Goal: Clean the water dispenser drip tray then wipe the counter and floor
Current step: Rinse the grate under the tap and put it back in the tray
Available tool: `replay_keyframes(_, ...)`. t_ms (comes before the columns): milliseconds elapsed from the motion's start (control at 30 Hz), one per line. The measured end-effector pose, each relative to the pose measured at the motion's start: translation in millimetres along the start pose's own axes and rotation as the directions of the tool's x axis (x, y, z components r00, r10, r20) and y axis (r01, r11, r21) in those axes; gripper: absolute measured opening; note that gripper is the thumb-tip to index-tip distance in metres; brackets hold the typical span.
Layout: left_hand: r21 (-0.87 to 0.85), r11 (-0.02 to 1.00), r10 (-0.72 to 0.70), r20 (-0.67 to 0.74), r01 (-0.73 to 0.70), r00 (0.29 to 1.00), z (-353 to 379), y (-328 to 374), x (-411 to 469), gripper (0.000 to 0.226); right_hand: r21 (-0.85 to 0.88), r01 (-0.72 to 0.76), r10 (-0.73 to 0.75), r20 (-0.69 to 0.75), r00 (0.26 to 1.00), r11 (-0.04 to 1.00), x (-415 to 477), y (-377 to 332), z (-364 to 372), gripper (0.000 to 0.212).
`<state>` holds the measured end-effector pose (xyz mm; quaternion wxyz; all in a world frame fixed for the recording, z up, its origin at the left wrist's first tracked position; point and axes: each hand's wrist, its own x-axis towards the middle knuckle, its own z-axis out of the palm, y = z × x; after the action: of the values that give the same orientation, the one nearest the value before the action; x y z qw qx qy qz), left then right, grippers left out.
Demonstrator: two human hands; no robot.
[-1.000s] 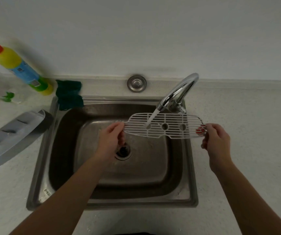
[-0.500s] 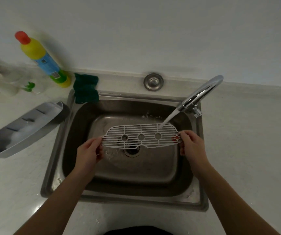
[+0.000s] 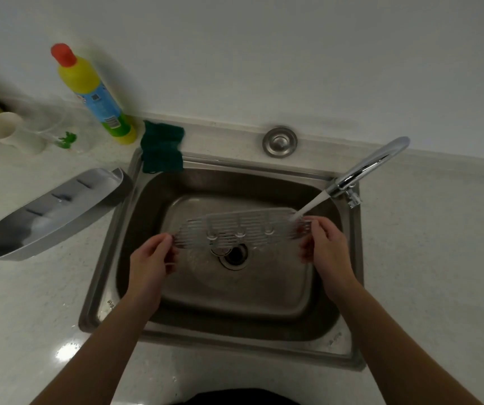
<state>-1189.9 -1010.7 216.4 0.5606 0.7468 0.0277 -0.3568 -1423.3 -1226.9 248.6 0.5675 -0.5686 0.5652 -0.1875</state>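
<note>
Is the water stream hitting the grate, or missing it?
Touching. The head view shows the stream from the faucet landing on the right end of the white grate, beside the right hand; the left hand grips the other end.

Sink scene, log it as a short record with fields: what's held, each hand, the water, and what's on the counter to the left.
held item: white grille, blurred, over the sink basin
left hand: grips the grille's left end
right hand: grips the grille's right end
water: stream from the faucet hits the grille near its right end
counter left: grey drip tray, green sponge on the sink rim, yellow bottle, white cup
</note>
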Motion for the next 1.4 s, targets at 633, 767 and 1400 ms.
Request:
replay_keyframes(633, 0.070, 0.992, 0.092, 0.187, -0.107, 0.978, 60, 2, -4, 0.026, 0.212, -0.102, 0.129, -0.118, 0.985, 0.972, -18, 35, -67, 0.018)
replay_keyframes(767, 0.076, 0.997, -0.035, 0.252, 0.016, 0.967, 62, -7, -3, 0.023, 0.184, -0.150, 0.180, -0.161, 0.970, 0.972, -37, 65, -78, 0.013)
replay_keyframes(1400, 0.197, 0.957, 0.099, 0.465, -0.212, 0.880, 135, 22, 6, 0.011, 0.300, -0.070, 0.191, -0.396, 0.898, 0.951, 4, 27, -128, 0.009)
